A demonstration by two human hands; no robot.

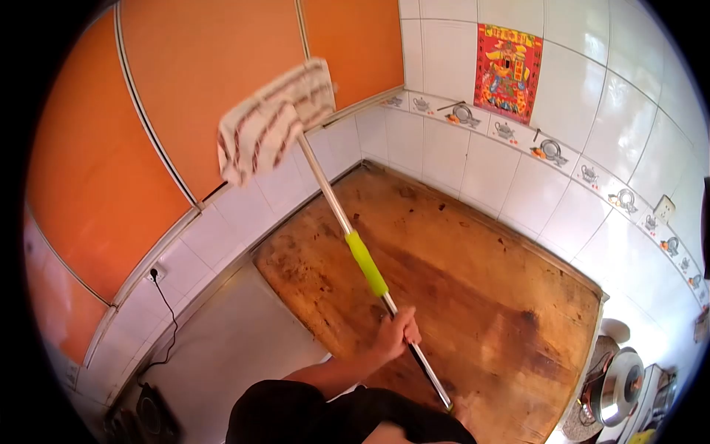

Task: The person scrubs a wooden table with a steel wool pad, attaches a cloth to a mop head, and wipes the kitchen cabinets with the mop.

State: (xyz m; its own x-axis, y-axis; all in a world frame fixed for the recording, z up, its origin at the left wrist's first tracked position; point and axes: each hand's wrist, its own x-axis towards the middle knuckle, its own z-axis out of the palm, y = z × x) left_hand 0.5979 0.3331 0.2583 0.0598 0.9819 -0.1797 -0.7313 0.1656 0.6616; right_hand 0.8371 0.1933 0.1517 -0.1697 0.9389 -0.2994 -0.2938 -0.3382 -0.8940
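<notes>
A mop (329, 192) slants up and away from me, with a metal pole and a lime-green sleeve partway along it. Its flat head carries a cream cloth with dark reddish stripes (274, 126), held up against the orange cabinet doors (214, 59). My left hand (397, 333) is closed around the pole below the green sleeve. At the pole's bottom end is my right hand (462, 411), only partly visible and blurred; it appears closed on the pole's end.
Below lies a stained brown wooden board (473, 288) beside a grey counter (237, 325). White tiled walls (577, 37) bear a red poster (507, 72). A black cord (176, 325) hangs from a socket at left. A lidded pan (620, 386) stands at lower right.
</notes>
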